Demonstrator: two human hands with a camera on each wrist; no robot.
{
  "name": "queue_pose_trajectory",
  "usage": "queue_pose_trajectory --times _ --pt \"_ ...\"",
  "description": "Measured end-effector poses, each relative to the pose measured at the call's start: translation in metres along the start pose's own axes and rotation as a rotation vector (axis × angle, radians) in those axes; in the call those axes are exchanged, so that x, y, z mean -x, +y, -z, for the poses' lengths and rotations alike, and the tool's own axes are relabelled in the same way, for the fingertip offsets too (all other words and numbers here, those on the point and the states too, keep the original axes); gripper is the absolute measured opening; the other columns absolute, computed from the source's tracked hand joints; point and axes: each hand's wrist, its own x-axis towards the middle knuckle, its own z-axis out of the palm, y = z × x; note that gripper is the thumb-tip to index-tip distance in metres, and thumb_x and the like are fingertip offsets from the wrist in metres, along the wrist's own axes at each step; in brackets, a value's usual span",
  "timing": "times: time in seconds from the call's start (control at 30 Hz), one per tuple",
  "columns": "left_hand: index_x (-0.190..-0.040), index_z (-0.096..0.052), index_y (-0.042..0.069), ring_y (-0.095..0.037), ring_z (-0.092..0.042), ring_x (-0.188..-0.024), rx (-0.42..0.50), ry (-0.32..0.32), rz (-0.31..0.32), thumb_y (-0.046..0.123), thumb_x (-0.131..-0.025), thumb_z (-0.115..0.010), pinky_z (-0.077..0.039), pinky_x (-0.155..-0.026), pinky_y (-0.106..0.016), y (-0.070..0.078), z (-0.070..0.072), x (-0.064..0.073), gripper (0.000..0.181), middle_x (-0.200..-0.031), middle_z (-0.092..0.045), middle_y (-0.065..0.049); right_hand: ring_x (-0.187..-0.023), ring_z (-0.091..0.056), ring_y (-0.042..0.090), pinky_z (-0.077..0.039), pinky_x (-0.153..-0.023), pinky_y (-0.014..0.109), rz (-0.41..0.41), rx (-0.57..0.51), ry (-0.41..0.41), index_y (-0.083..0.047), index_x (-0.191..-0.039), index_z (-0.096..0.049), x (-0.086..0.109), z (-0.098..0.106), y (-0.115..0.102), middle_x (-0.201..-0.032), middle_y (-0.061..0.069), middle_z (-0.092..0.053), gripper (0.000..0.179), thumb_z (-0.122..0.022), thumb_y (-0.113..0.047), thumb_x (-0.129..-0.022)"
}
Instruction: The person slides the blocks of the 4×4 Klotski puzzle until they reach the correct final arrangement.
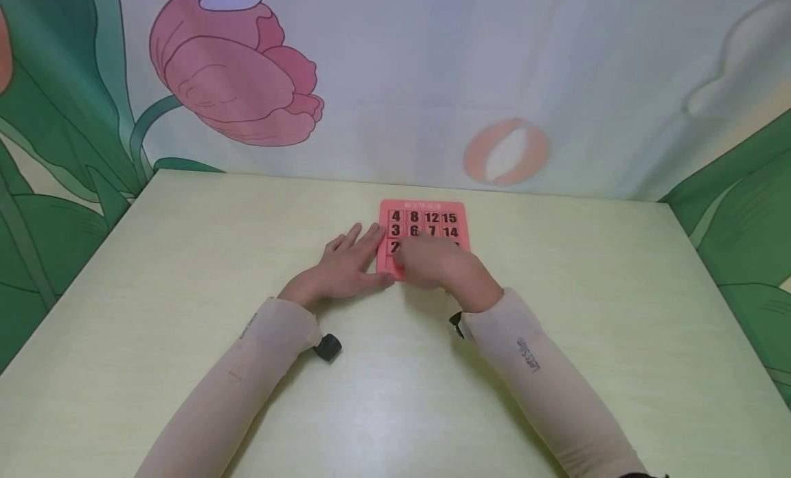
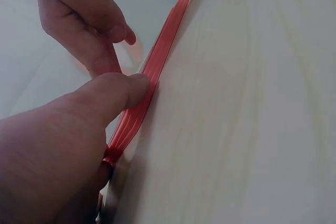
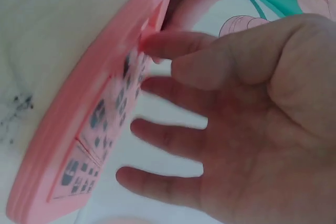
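A pink sliding number puzzle lies flat on the table, its pale tiles printed with black numbers. The top rows read 4, 8, 12, 15 and 3, 6, 7, 14; a 2 starts the third row. My left hand rests at the puzzle's left side, fingers spread and straight along that edge, thumb on the near left corner. My right hand is over the lower rows and hides most of them. In the right wrist view its index finger touches the face near that corner, the other fingers extended above the tiles.
The pale wooden table stretches around the puzzle on all sides. Behind it hangs a curtain printed with pink flowers and green leaves. Each sleeve bears a dark wrist device, the left one standing out beside the cuff.
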Motion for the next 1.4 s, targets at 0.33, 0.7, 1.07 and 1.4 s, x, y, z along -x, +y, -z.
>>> queue_pose_trajectory --times 0.33,0.7,1.07,1.4 --pt "-0.164 -0.005 0.018 -0.027 0.013 -0.153 -0.007 0.003 0.000 0.063 -0.097 -0.051 0.004 -0.120 -0.052 0.000 0.001 0.001 0.093 -0.169 0.000 0.000 -0.112 -0.059 0.029 -0.049 -0.092 0.042 -0.044 0.005 -0.017 -0.013 -0.132 -0.067 0.003 -0.003 -0.001 -0.127 0.014 -0.063 0.032 -0.054 -0.013 -0.104" --pt "-0.164 -0.007 0.014 -0.030 0.011 -0.153 -0.018 0.014 -0.008 0.060 -0.097 -0.051 0.003 -0.120 -0.053 0.000 0.000 -0.003 0.092 -0.169 -0.001 -0.004 -0.100 -0.059 0.023 -0.050 -0.080 0.038 -0.021 -0.009 -0.058 -0.016 -0.152 -0.048 0.010 -0.009 -0.028 -0.132 0.009 -0.063 0.048 -0.047 -0.013 -0.105" --pt "-0.163 -0.007 0.012 -0.029 0.012 -0.153 0.017 0.016 -0.013 0.050 -0.098 -0.056 0.004 -0.120 -0.051 -0.003 -0.001 -0.001 0.090 -0.169 -0.001 -0.005 -0.122 -0.055 0.020 -0.044 -0.106 0.037 0.147 -0.144 -0.034 -0.009 -0.161 -0.026 0.008 -0.009 -0.026 -0.155 0.014 -0.044 0.053 -0.036 -0.017 -0.110" --pt "-0.164 -0.005 0.017 -0.028 0.013 -0.153 -0.021 0.002 -0.004 0.073 -0.094 -0.044 0.003 -0.120 -0.052 -0.001 -0.001 -0.001 0.098 -0.169 0.000 -0.002 -0.056 -0.040 0.016 -0.036 -0.052 0.028 -0.130 -0.193 -0.070 -0.013 -0.164 -0.014 0.014 -0.007 -0.023 -0.095 0.013 -0.064 0.067 -0.047 -0.022 -0.106"
